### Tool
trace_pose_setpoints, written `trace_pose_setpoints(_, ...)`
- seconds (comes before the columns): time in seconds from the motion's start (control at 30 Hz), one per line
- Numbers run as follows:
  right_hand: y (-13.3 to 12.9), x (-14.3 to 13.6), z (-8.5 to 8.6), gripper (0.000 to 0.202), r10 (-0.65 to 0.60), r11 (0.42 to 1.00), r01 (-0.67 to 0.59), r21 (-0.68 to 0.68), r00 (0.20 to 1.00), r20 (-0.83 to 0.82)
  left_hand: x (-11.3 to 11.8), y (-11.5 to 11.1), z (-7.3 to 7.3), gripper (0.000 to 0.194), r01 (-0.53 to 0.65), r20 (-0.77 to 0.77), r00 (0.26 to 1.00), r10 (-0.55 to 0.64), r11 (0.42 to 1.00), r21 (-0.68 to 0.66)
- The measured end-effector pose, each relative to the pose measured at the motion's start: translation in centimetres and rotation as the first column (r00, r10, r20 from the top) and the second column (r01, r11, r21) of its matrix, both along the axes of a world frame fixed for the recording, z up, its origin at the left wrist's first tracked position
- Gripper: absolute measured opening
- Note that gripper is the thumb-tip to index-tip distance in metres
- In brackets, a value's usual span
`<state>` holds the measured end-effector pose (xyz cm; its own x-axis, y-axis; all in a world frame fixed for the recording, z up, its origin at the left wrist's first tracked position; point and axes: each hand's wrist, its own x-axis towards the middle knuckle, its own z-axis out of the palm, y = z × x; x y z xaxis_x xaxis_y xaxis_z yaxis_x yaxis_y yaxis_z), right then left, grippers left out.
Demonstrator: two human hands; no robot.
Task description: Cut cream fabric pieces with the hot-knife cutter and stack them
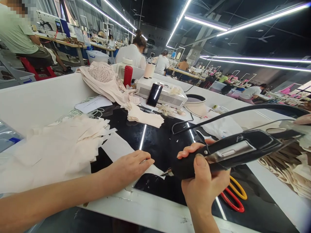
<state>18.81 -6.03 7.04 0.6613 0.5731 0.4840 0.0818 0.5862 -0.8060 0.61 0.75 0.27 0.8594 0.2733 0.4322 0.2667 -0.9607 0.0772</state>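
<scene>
My right hand (206, 181) is wrapped round a black handheld tool (228, 152) with a pointed metal tip that faces left. The tip is close to a small white piece (154, 170) on the black work surface (157, 145). Resting on that piece, my left hand (136, 166) has its fingers pressed together; what they hold, if anything, is hidden. Scissors with red and yellow handles (238, 194) lie partly behind my right wrist. Left of my left hand is a heap of pale beige fabric pieces (55, 145).
A phone (154, 94) leans on a white box (167, 94) at the back, near a red bottle (127, 76) and beige garments (102, 81). The tool's black cable arcs right. Stacked fabric (289, 168) sits at right. Several people sit at machines beyond.
</scene>
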Motion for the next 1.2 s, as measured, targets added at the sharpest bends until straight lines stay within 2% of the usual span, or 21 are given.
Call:
trace_pose_setpoints(0.1,-0.5,-0.2,-0.2,0.039,-0.016,1.000,0.016,-0.001,1.000,0.019,-0.1,-0.6,0.1,0.059,-0.029,-0.029,0.999,0.028,0.999,-0.045)
trace_pose_setpoints(0.37,-0.8,-0.6,-0.2,0.039,-0.042,0.999,0.043,-0.029,0.999,0.026,-0.2,-0.2,0.0,0.051,-0.029,-0.074,0.997,0.021,0.992,-0.119)
trace_pose_setpoints(0.63,-1.0,-0.7,-0.3,0.037,-0.032,0.999,0.032,-0.009,0.999,0.022,-0.5,-0.1,0.2,0.041,-0.005,-0.070,0.998,-0.005,0.991,-0.133)
trace_pose_setpoints(1.2,-1.3,-1.0,-0.3,0.039,-0.027,1.000,0.027,0.009,0.999,0.021,-0.8,0.1,0.3,0.034,0.032,-0.058,0.998,-0.039,0.992,-0.121)
